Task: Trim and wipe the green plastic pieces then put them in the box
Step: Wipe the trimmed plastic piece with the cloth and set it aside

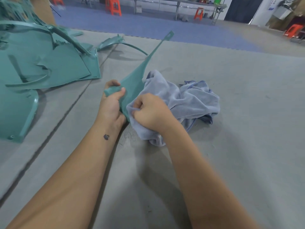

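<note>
My left hand (111, 103) grips the wide near end of a long green plastic piece (134, 80). The piece narrows into a thin strip that points up and away, ending in a small tab. My right hand (149, 111) is closed on a bunched light blue cloth (186, 98) and presses it against the green piece just right of my left hand. Most of the cloth lies crumpled on the grey mat to the right.
A pile of green plastic panels and curved strips (42, 63) lies at the left on the grey mat (231, 146). A cardboard box (44, 10) stands behind the pile. Orange stools (113, 5) and metal tables stand far back on the blue floor.
</note>
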The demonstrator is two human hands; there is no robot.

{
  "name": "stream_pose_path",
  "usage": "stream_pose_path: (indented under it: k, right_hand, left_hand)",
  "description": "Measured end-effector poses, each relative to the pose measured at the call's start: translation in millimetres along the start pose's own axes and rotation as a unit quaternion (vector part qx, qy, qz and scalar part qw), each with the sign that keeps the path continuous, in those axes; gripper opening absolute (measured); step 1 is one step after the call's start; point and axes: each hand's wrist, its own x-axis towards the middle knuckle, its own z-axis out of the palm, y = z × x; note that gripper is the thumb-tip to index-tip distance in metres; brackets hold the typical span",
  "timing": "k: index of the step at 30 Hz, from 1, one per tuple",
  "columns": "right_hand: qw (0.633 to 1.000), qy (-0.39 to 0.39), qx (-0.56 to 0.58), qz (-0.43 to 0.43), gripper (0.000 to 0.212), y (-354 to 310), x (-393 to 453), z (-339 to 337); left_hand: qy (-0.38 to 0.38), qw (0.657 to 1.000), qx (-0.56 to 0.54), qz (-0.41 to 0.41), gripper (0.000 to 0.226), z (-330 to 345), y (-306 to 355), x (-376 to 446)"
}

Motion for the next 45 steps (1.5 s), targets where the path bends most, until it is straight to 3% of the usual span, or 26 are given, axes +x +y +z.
stream_pose_path:
  k: [2,5,8,12,16,22,26,29,33,34,36,39,40,43,45]
  right_hand:
    - [0.998,0.059,-0.029,0.017,0.026,5,4,0]
    - [0.987,0.138,-0.065,0.052,0.010,12,4,0]
    - [0.977,0.164,-0.130,0.048,0.031,12,-1,6]
    - [0.992,0.094,-0.067,-0.046,0.005,6,-8,4]
    - [0.994,0.052,-0.008,-0.091,0.009,-1,-19,10]
    - [0.987,0.154,-0.024,0.037,0.013,19,-4,7]
    - [0.976,0.208,-0.030,0.058,0.010,31,-6,2]
    - [0.967,0.244,0.000,0.074,0.010,33,-8,3]
    - [0.976,0.206,-0.064,0.039,0.020,33,-9,3]
    - [0.978,0.202,-0.040,0.024,0.024,32,-9,4]
    - [0.964,0.223,0.139,0.032,0.029,23,-12,4]
    - [0.869,0.242,0.427,0.069,0.032,13,-15,-3]
    - [0.853,0.234,0.461,0.075,0.033,11,-16,-6]
    - [0.869,0.203,0.441,0.093,0.022,7,-19,-13]
    - [0.855,0.208,0.464,0.104,0.015,8,-23,-17]
  left_hand:
    - [0.002,1.000,0.016,0.006,0.031,0,2,-3]
    - [0.001,0.999,0.033,0.012,0.031,1,4,-7]
    - [-0.003,1.000,0.012,0.023,0.031,2,4,-8]
    - [0.019,0.999,-0.013,0.047,0.031,3,2,-4]
    - [0.047,0.997,0.003,0.057,0.030,5,0,-2]
    - [0.022,0.999,0.030,0.010,0.032,3,6,-1]
    - [0.025,0.997,0.058,0.039,0.034,2,18,-2]
    - [0.064,0.997,0.000,0.050,0.031,0,29,1]
    - [0.051,0.985,-0.160,0.026,0.026,-1,36,-1]
    - [0.044,0.983,-0.174,0.022,0.026,0,35,-2]
    - [0.032,0.986,-0.162,0.024,0.027,6,32,-5]
    - [0.025,0.989,-0.146,0.009,0.028,18,23,-8]
    - [0.028,0.988,-0.153,-0.006,0.028,22,21,-11]
    - [0.048,0.984,-0.164,-0.060,0.030,33,15,-19]
    - [0.044,0.987,-0.133,-0.083,0.027,42,10,-27]
